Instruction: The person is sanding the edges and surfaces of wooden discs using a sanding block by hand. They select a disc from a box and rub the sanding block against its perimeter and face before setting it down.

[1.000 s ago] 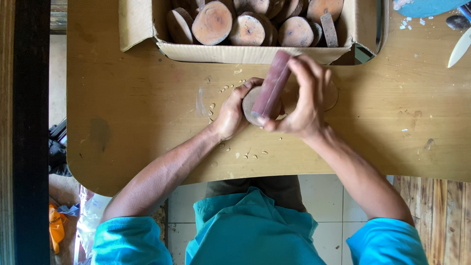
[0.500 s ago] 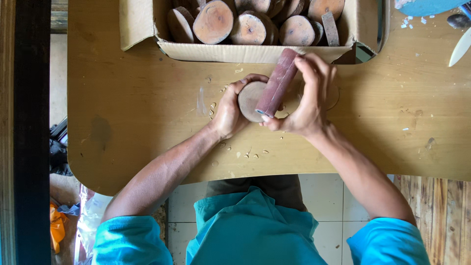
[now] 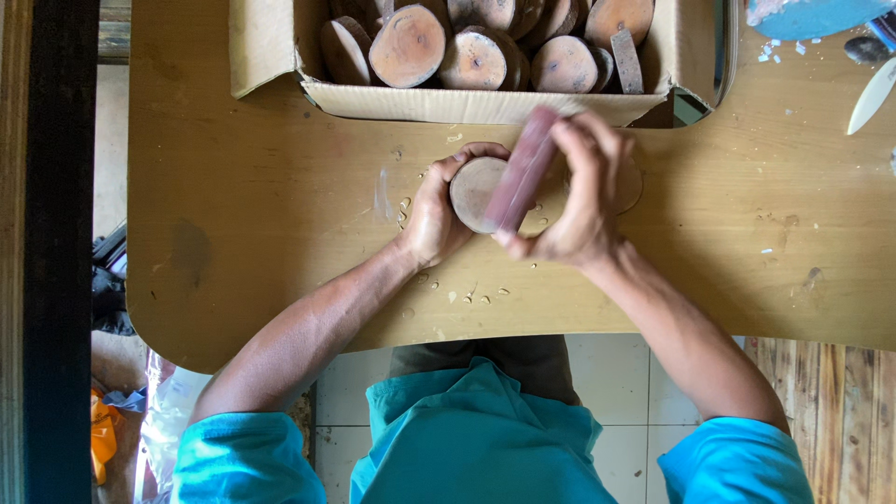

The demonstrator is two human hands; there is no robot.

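While left hand [image 3: 434,215] fingers grip a wood disc [image 3: 474,191], right hand [image 3: 583,201] fingers clasp a reddish block [image 3: 523,168]; open brown cardboard box [image 3: 467,103] behind

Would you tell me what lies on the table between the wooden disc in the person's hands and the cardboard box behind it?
In the head view, only bare table with a few pale chips separates the wooden disc from the cardboard box.

Cardboard box [image 3: 467,105] blocks ahead; bare table [image 3: 252,224] lies open leftward.
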